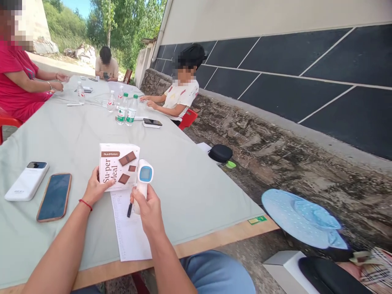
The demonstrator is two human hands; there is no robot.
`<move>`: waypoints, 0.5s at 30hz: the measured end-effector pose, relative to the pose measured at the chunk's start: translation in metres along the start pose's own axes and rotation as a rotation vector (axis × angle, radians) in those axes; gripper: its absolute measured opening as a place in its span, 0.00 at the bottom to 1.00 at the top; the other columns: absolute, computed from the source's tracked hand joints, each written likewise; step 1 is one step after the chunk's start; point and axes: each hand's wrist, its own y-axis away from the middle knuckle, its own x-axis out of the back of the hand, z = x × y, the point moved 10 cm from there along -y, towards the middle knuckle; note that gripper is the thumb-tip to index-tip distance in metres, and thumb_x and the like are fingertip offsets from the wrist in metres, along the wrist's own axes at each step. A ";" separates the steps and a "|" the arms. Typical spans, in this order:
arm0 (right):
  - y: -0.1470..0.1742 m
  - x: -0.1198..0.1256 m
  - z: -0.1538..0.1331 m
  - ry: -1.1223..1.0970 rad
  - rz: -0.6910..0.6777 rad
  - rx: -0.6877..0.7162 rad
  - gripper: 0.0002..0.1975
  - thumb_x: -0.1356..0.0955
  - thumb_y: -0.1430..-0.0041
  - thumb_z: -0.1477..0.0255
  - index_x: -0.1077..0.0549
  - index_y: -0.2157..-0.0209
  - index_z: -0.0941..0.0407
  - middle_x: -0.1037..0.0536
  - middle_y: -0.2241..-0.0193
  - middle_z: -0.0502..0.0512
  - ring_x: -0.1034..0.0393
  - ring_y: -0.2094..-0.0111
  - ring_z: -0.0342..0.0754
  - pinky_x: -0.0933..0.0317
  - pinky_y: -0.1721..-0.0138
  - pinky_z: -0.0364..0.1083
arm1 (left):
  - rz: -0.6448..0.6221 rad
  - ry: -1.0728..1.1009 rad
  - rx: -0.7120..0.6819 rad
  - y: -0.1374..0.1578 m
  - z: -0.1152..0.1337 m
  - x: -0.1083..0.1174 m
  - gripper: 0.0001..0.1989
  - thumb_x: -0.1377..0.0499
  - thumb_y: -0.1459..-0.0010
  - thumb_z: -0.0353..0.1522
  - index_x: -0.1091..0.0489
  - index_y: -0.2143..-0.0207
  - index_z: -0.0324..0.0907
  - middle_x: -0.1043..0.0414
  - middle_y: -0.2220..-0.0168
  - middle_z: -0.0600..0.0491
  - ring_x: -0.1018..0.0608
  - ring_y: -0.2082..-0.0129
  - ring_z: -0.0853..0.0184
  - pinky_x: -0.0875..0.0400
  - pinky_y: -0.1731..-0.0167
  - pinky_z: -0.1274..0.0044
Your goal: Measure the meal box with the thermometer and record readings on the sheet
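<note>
- The left hand (98,187) grips the box (120,166) at its lower left corner, thumb lying across the printed front; its other fingers are mostly hidden behind.
- The right hand (148,204) has its fingers curled closely round the handle of the white thermometer (142,187), whose small screen faces the wearer.
- So the picking up looks done for both things: each is in a hand, and they are side by side, the thermometer's head overlapping the box's right edge in this view. Whether they touch, I cannot tell.
- The box is at the far end of the sheet of paper (131,243), front turned to the wearer; whether its bottom edge rests on the cloth is unclear. It looks closed, with no opened flap in view.
- No reading can be made out on the screen, so whether a measurement is finished cannot be told.
- The paper seems only partly filled: small marks run down its left side, while much of the rest looks blank.
- A black pen (130,209) shows beside the thermometer's handle; whether the right hand also holds it, or it lies on the paper, is unclear.
- The phone (55,197) and white power bank (27,182) lie untouched on the table (199,200), left of the box.
</note>
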 end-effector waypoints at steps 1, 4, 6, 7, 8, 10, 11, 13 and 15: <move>0.003 0.006 -0.005 0.003 0.021 0.018 0.12 0.32 0.47 0.60 0.31 0.69 0.55 0.31 0.77 0.46 0.39 0.76 0.43 0.44 0.74 0.42 | 0.037 -0.013 -0.004 -0.001 0.001 0.004 0.41 0.29 0.60 0.43 0.39 0.45 0.40 0.30 0.47 0.43 0.26 0.48 0.53 0.30 0.49 0.62; 0.011 0.022 -0.019 0.003 0.071 0.057 0.14 0.32 0.45 0.59 0.30 0.67 0.56 0.30 0.77 0.48 0.37 0.74 0.44 0.42 0.71 0.43 | 0.142 -0.061 -0.007 -0.001 0.004 0.018 0.41 0.29 0.60 0.41 0.41 0.44 0.41 0.31 0.47 0.44 0.27 0.47 0.54 0.31 0.47 0.62; 0.016 0.030 -0.027 -0.002 0.079 0.066 0.15 0.32 0.44 0.58 0.30 0.67 0.56 0.30 0.77 0.48 0.37 0.74 0.44 0.41 0.72 0.43 | 0.212 -0.089 0.001 -0.002 0.006 0.028 0.41 0.29 0.60 0.41 0.41 0.45 0.42 0.31 0.47 0.44 0.27 0.47 0.54 0.31 0.47 0.62; 0.018 0.033 -0.031 -0.008 0.079 0.067 0.15 0.32 0.45 0.58 0.30 0.67 0.56 0.30 0.77 0.48 0.37 0.74 0.44 0.42 0.72 0.42 | 0.246 -0.097 0.001 -0.002 0.006 0.033 0.41 0.29 0.60 0.40 0.41 0.45 0.42 0.31 0.47 0.44 0.27 0.47 0.54 0.31 0.47 0.62; 0.020 0.036 -0.034 -0.013 0.080 0.070 0.15 0.32 0.45 0.57 0.29 0.67 0.56 0.30 0.77 0.48 0.38 0.75 0.43 0.42 0.74 0.42 | 0.281 -0.101 -0.006 -0.002 0.007 0.037 0.41 0.29 0.60 0.40 0.41 0.45 0.42 0.31 0.47 0.44 0.27 0.47 0.54 0.31 0.47 0.62; 0.026 0.041 -0.043 -0.024 0.083 0.086 0.15 0.31 0.45 0.58 0.29 0.67 0.56 0.31 0.78 0.47 0.40 0.76 0.42 0.44 0.75 0.42 | 0.352 -0.107 -0.036 -0.004 0.010 0.047 0.40 0.29 0.60 0.40 0.41 0.46 0.42 0.31 0.48 0.44 0.27 0.47 0.54 0.31 0.47 0.63; 0.028 0.044 -0.047 -0.027 0.084 0.101 0.14 0.31 0.46 0.58 0.29 0.68 0.56 0.31 0.78 0.47 0.40 0.76 0.42 0.44 0.76 0.42 | 0.382 -0.111 -0.056 -0.004 0.011 0.050 0.39 0.29 0.61 0.40 0.40 0.47 0.42 0.31 0.48 0.44 0.27 0.48 0.55 0.31 0.47 0.63; 0.032 0.049 -0.054 -0.022 0.093 0.132 0.13 0.31 0.45 0.59 0.30 0.69 0.56 0.31 0.77 0.48 0.40 0.75 0.43 0.44 0.75 0.42 | 0.423 -0.114 -0.095 -0.006 0.013 0.056 0.39 0.29 0.61 0.40 0.40 0.48 0.41 0.32 0.48 0.44 0.27 0.48 0.55 0.31 0.46 0.62; 0.033 0.057 -0.055 0.014 0.108 0.157 0.13 0.32 0.44 0.59 0.30 0.68 0.56 0.30 0.75 0.48 0.38 0.74 0.43 0.42 0.73 0.42 | 0.439 -0.118 -0.116 -0.008 0.013 0.058 0.39 0.29 0.61 0.40 0.40 0.48 0.41 0.32 0.49 0.44 0.27 0.49 0.55 0.32 0.46 0.61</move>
